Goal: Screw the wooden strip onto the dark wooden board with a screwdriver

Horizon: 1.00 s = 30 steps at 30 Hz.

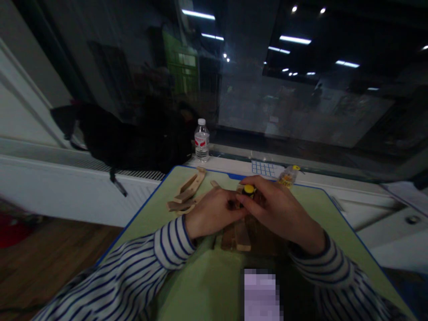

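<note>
My right hand [279, 205] curls its fingers around an upright black handle with a round yellow top [248, 190]; the handle's lower end is hidden. My left hand [217, 209] is closed right beside it, with fingertips close to the handle's base. What the left fingers press on is covered by both hands. Below the hands, a narrow wooden block [242, 236] lies on a dark brown wooden board [264, 236]. Left of my left hand, several cut wooden pieces [187, 191] lie in a loose pile.
The light green tabletop [190, 285] has a blue edge. A water bottle [202, 141] stands on the sill behind it. A small clear bag with a yellow top [289, 176] sits at the back right. A phone-like blurred rectangle [262, 294] lies in front. A dark bag [133, 138] rests at the left.
</note>
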Tool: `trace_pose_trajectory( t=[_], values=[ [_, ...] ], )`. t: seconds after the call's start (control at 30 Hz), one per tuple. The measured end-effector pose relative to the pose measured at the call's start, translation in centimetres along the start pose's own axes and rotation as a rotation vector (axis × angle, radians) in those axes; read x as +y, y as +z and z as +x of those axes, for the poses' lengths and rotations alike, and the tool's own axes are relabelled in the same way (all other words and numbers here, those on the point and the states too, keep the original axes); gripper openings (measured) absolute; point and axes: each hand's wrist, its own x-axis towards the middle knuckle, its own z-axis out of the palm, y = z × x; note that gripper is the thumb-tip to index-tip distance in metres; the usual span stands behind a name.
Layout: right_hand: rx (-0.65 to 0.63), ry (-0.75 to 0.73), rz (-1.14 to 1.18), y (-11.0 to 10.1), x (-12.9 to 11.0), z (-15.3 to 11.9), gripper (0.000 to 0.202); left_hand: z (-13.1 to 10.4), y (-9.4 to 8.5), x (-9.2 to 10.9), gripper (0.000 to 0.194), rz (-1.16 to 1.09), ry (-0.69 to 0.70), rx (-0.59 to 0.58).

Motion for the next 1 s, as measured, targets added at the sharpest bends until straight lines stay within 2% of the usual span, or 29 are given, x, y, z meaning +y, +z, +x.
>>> trace_pose_trajectory(
  t=[0.13,0.43,1.0],
  values=[
    [0.030,-0.036,-0.001,0.04,0.03,-0.09,0.034,-0.04,-0.13,0.13,0.020,-0.035,0.027,-0.015],
    [0.024,-0.048,0.034,0.12,0.02,-0.07,0.025,-0.01,0.14,-0.06,0.019,-0.033,0.028,-0.007],
    [0.004,-0.012,0.022,0.14,-0.12,-0.01,0.021,-0.03,0.13,0.12,0.019,-0.010,-0.027,-0.043]
  ],
)
